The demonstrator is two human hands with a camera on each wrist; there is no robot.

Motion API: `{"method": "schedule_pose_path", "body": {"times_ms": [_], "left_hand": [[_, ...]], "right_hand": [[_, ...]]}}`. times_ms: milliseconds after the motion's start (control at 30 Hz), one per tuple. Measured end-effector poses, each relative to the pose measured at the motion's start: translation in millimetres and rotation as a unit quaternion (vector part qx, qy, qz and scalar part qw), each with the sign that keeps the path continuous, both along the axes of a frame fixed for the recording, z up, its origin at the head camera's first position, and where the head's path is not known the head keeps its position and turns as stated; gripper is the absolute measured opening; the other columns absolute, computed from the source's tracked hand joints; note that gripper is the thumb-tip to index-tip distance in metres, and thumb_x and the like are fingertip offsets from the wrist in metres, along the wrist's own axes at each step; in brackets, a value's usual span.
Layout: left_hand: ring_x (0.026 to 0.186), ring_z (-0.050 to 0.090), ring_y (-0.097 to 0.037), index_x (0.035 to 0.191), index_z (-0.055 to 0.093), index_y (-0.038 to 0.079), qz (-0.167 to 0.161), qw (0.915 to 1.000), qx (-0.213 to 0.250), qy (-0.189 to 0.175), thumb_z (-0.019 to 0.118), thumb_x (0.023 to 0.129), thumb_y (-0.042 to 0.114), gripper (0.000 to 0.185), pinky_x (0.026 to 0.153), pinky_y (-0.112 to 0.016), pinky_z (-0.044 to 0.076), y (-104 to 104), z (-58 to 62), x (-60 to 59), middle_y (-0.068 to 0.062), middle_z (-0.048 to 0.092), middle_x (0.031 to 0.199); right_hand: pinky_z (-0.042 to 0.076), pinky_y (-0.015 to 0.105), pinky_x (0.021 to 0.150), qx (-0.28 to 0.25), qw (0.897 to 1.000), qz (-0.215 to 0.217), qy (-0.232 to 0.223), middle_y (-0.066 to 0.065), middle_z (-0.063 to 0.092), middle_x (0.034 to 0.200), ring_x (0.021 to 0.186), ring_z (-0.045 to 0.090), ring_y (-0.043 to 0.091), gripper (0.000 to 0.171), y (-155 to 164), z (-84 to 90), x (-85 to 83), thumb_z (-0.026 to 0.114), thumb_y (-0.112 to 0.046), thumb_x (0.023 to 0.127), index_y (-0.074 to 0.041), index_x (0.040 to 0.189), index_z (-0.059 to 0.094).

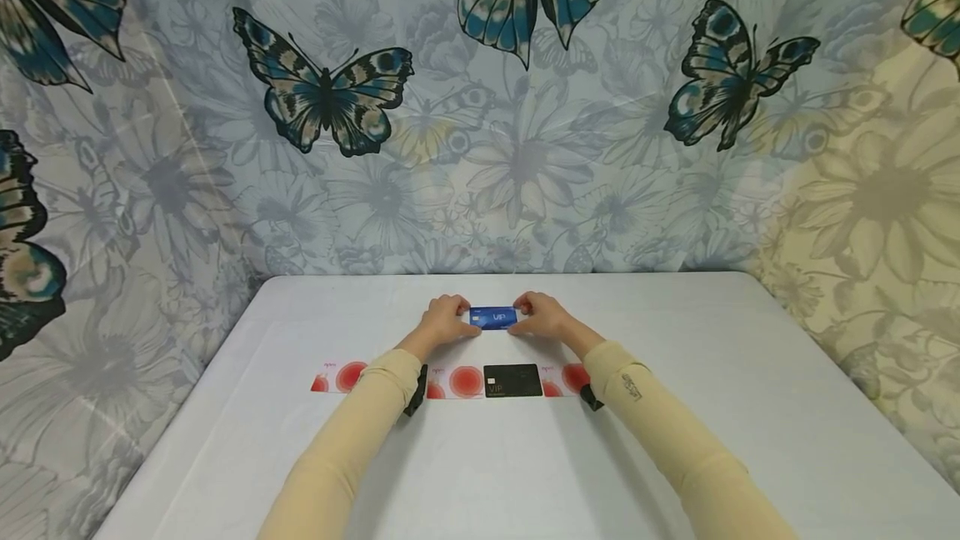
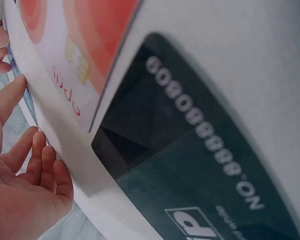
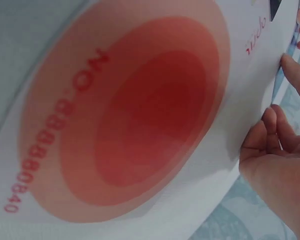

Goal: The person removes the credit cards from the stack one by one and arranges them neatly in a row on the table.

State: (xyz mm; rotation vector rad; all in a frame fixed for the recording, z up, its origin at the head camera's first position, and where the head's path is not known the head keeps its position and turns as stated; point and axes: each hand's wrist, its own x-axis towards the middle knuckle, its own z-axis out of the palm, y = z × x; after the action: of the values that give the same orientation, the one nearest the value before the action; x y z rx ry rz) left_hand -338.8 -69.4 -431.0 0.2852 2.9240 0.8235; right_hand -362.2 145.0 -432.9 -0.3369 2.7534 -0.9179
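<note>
I pinch the blue card (image 1: 492, 317) by its short ends, left hand (image 1: 444, 321) and right hand (image 1: 545, 317), just beyond the black card (image 1: 513, 380) on the counter (image 1: 750, 407). It looks light, stiff and slick, so edges grip best.

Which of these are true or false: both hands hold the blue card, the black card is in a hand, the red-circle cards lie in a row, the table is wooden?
Both the left hand and right hand hold the blue card: true.
The black card is in a hand: false, it lies on the table.
The red-circle cards lie in a row: true.
The table is wooden: false, its surface is white.
</note>
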Motion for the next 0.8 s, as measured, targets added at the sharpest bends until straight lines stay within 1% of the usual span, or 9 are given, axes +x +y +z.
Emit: {"method": "schedule_pose_path", "body": {"times_ms": [67, 233, 367, 500, 667, 800], "left_hand": [[0.104, 0.050, -0.026, 0.122, 0.062, 0.005, 0.003, 1.0000, -0.001, -0.002, 0.078, 0.082, 0.031, 0.050, 0.093, -0.044, 0.042, -0.1, -0.1, -0.6, -0.008, 0.060, 0.106], [0.104, 0.050, -0.026, 0.121, 0.062, 0.005, 0.007, 1.0000, 0.003, -0.006, 0.078, 0.082, 0.030, 0.050, 0.094, -0.045, 0.041, 0.2, -2.3, -3.2, -0.008, 0.060, 0.106], [0.104, 0.050, -0.026, 0.120, 0.062, 0.005, 0.013, 0.9997, 0.020, -0.003, 0.079, 0.081, 0.029, 0.049, 0.094, -0.045, 0.040, 0.4, -6.1, -4.4, -0.007, 0.060, 0.106], [0.102, 0.052, -0.025, 0.118, 0.060, 0.006, 0.018, 0.9991, 0.039, 0.003, 0.080, 0.080, 0.027, 0.048, 0.093, -0.044, 0.041, 1.1, -9.2, -2.5, -0.006, 0.062, 0.103], [0.096, 0.057, -0.024, 0.118, 0.056, 0.004, 0.013, 0.9982, 0.058, 0.012, 0.080, 0.080, 0.022, 0.048, 0.089, -0.042, 0.044, 2.3, -7.2, -0.5, -0.005, 0.064, 0.099], [0.089, 0.059, -0.023, 0.117, 0.055, 0.004, 0.008, 0.9980, 0.060, 0.018, 0.080, 0.079, 0.019, 0.048, 0.084, -0.040, 0.045, 3.0, -4.4, 2.1, -0.005, 0.064, 0.095]], "right_hand": [[0.042, 0.039, 0.090, -0.004, 1.000, 0.001, -0.004, 0.008, 0.053, 0.100, 0.097, 0.048, 0.024, 0.050, -0.6, 1.2, 0.5, 0.078, -0.021, 0.083, 0.001, 0.123, 0.057], [0.042, 0.038, 0.088, -0.008, 1.000, -0.001, -0.010, 0.009, 0.053, 0.101, 0.096, 0.048, 0.024, 0.049, -1.6, 2.1, 1.5, 0.078, -0.019, 0.083, 0.001, 0.123, 0.057], [0.043, 0.039, 0.089, -0.023, 1.000, -0.002, 0.002, 0.010, 0.056, 0.103, 0.096, 0.050, 0.024, 0.048, -1.9, 0.2, 3.0, 0.078, -0.016, 0.082, 0.002, 0.121, 0.056], [0.042, 0.040, 0.091, -0.038, 0.999, -0.002, 0.016, 0.011, 0.058, 0.104, 0.097, 0.052, 0.025, 0.048, -2.4, -1.9, 6.7, 0.079, -0.013, 0.081, 0.002, 0.120, 0.055], [0.043, 0.041, 0.090, -0.049, 0.998, -0.003, 0.032, 0.011, 0.060, 0.104, 0.095, 0.054, 0.025, 0.049, -2.8, -3.3, 9.0, 0.079, -0.011, 0.081, 0.002, 0.121, 0.052], [0.044, 0.040, 0.087, -0.053, 0.998, -0.008, 0.036, 0.011, 0.062, 0.104, 0.092, 0.056, 0.024, 0.051, -2.8, -4.1, 11.6, 0.078, -0.012, 0.081, 0.001, 0.122, 0.050]]}}
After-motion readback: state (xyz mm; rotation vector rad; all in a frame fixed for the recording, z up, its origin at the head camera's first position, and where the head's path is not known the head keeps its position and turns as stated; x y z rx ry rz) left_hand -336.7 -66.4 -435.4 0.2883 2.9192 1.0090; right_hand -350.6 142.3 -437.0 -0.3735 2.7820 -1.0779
